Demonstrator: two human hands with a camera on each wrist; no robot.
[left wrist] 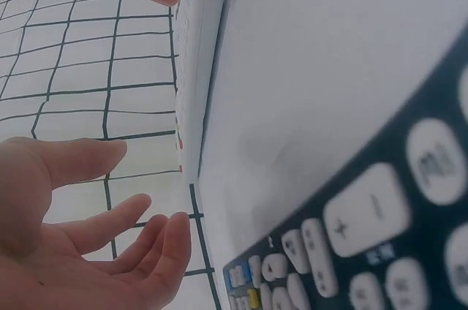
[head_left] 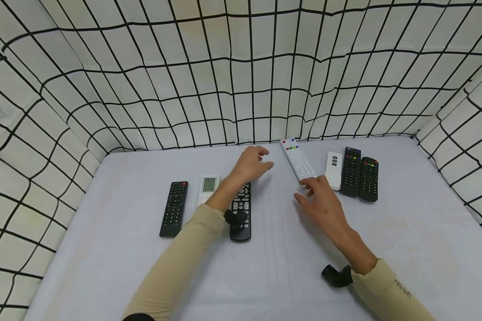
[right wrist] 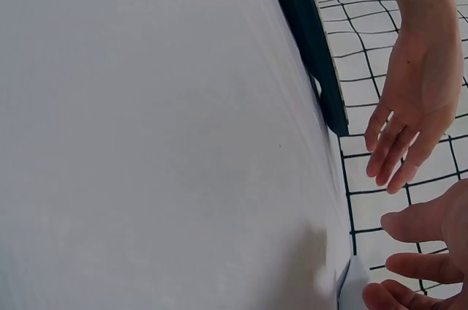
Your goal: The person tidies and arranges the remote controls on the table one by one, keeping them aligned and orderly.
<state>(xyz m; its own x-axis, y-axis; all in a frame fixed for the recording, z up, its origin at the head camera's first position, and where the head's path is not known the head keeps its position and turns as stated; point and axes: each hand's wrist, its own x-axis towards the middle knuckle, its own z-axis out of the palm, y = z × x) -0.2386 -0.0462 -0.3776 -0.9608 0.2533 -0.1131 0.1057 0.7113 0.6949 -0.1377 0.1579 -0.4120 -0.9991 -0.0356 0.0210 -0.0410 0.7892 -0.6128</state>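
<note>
A long white remote control point(head_left: 299, 161) with coloured buttons lies slanted on the table. My right hand point(head_left: 323, 203) is at its near end, fingers loosely bent and thumb apart, the fingertips overlapping that end in the head view. My left hand point(head_left: 250, 165) hovers left of this remote, fingers relaxed and spread, holding nothing. Beneath the left forearm lies a large black remote control point(head_left: 241, 233), partly covered by the wrist. Its pale buttons fill the lower right of the left wrist view. Beside it, a white remote control with a screen point(head_left: 209, 184) is partly hidden by the sleeve.
Another black remote control point(head_left: 174, 209) lies at the left. A small white remote control point(head_left: 334, 170) and two black ones, a longer one point(head_left: 351, 173) and a shorter one point(head_left: 369, 179), stand side by side at the right. Black netting point(head_left: 251, 60) surrounds the white table point(head_left: 281, 272).
</note>
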